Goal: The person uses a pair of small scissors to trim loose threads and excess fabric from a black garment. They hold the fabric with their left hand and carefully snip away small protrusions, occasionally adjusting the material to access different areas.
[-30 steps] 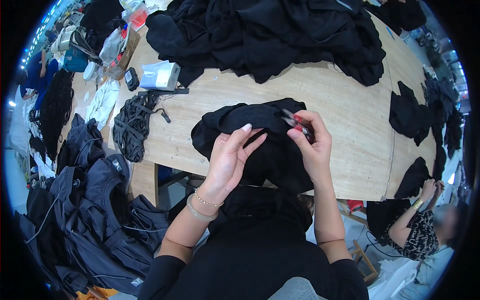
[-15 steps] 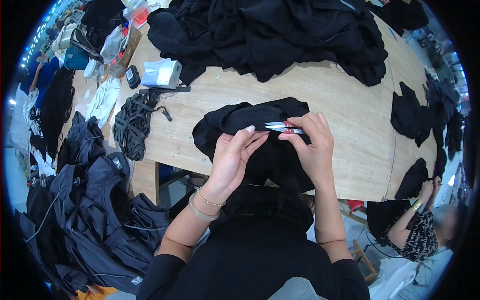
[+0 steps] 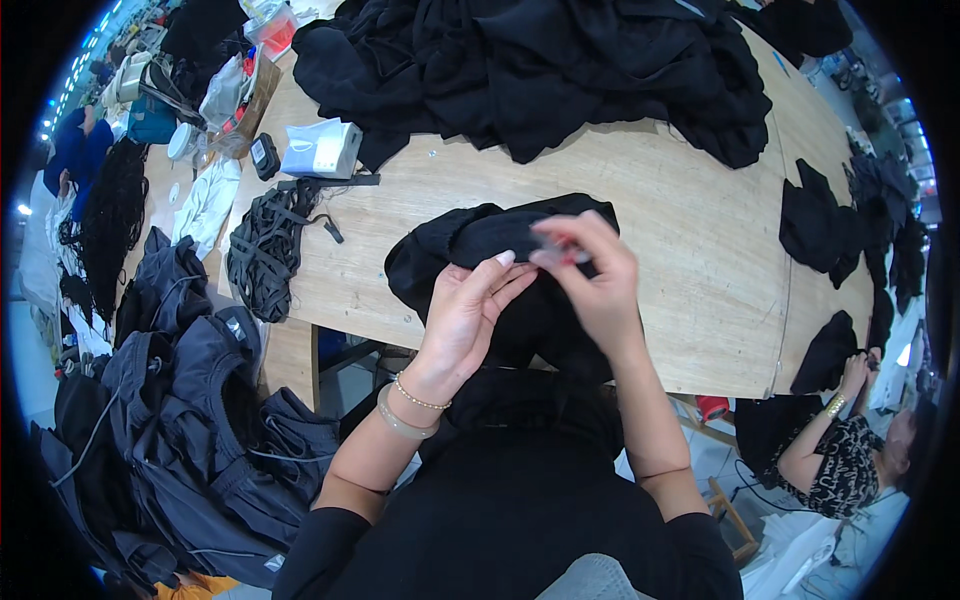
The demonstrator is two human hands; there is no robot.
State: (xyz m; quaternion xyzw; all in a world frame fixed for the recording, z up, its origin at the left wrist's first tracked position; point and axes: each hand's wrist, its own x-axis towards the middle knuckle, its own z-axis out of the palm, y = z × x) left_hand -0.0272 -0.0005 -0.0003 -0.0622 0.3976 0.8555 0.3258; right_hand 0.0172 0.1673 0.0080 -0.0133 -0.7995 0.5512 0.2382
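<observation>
A crumpled black garment [image 3: 450, 250] lies on the wooden table [image 3: 680, 220] at its near edge, in front of me. My left hand [image 3: 470, 310] pinches a fold of this garment, fingers pressed into the cloth. My right hand [image 3: 595, 275] is just right of it, above the same fold, closed around a small pair of thread snips [image 3: 555, 250]. Motion blurs the snips, so only a pale sliver shows between the fingertips. The two hands almost touch.
A big heap of black garments [image 3: 530, 70] covers the far side of the table. A bundle of black straps [image 3: 265, 250], a white box [image 3: 322, 150] and a small black device [image 3: 264, 155] lie at the left. Dark clothes [image 3: 190, 400] pile up lower left. A co-worker [image 3: 850, 450] sits lower right.
My right hand has swung the snips from the garment's right edge leftward toward my left fingertips and is blurred now. My left hand has stayed on the fold.
</observation>
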